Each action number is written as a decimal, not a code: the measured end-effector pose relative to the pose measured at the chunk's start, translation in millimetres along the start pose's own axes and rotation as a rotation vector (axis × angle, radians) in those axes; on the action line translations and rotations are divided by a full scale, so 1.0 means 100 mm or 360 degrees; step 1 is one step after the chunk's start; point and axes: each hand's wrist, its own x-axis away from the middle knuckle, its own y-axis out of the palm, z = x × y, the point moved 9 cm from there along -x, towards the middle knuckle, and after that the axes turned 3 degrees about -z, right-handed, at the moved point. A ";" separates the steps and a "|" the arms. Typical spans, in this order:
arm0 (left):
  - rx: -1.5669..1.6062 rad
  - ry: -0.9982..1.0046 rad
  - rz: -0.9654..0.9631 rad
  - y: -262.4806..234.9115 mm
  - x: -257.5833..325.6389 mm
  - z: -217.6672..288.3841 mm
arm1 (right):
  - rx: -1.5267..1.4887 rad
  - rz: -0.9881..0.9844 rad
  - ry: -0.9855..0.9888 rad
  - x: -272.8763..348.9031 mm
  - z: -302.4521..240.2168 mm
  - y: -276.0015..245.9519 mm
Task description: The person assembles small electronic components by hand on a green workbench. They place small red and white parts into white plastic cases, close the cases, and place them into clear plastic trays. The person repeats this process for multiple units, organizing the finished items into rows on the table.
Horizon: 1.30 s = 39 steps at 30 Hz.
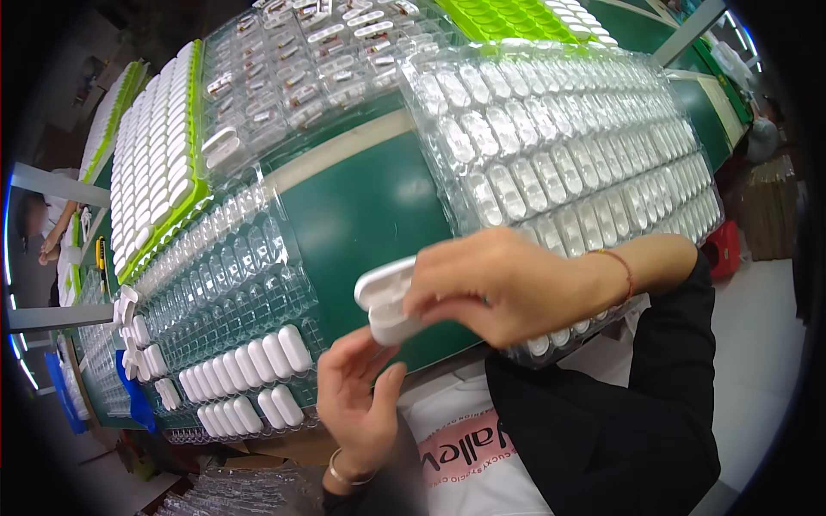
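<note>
A small white oblong case [383, 282] with rounded ends hangs in front of me, its two halves spread like a clamshell. My right hand [516, 288] pinches it from the right, fingers covering part of the inside. Just below, my left hand [357, 400] is palm up with thumb and fingers apart. Its fingertips are close to the case's lower half; whether they touch I cannot tell. On the left, a clear blister tray [237, 279] carries rows of closed white cases [249, 361] along its near side. Beneath my right forearm lies a clear tray [439, 185] full of white oblong shells.
Further back stands a clear tray of small parts [318, 69]. Bright green trays [200, 163] with white pieces are at left and far back. Loose white parts [142, 340] and a blue strip [136, 391] lie left. A person [56, 224] is at far left.
</note>
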 end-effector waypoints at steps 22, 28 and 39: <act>-0.2317 0.1270 -0.0747 2.06 -4.84 -0.36 | 0.1283 0.0585 0.0473 -0.80 1.72 -2.50; -0.1797 0.1479 -0.0557 1.79 -5.02 0.22 | 0.1361 0.0702 0.0414 -1.08 2.09 -2.85; -0.1627 0.1479 -0.0440 0.88 -4.14 0.36 | 0.1540 0.0525 0.0406 -1.75 2.55 -2.85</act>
